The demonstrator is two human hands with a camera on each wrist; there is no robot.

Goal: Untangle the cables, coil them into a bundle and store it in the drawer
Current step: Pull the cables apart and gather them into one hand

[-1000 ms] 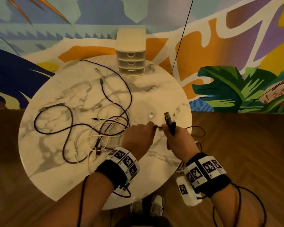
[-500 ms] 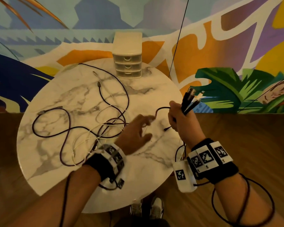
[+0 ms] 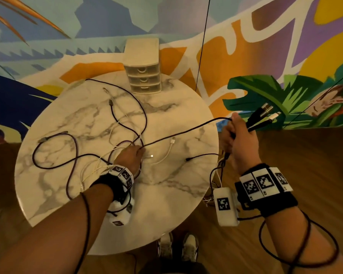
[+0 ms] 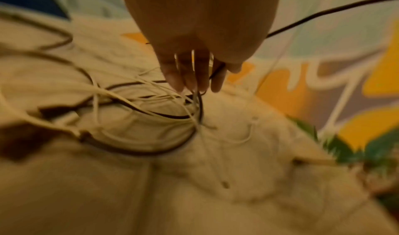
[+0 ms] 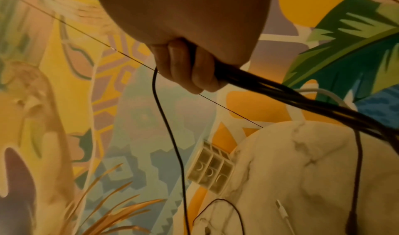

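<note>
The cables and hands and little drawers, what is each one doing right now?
Right hand: raised off the table's right edge, gripping a bunch of cable ends.
Black cable: stretched from that fist to the left hand.
Left hand: on the pile, fingers among strands.
Tangled cables: loose on the marble table, not coiled.
White cable: lying loose.
Drawer unit: three drawers, all shut.

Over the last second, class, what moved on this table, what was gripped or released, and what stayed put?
The right hand carried its bundle of cable ends off past the table's right edge, drawing a black cable taut. The left hand moved left into the tangle. The drawer unit stayed put.
</note>
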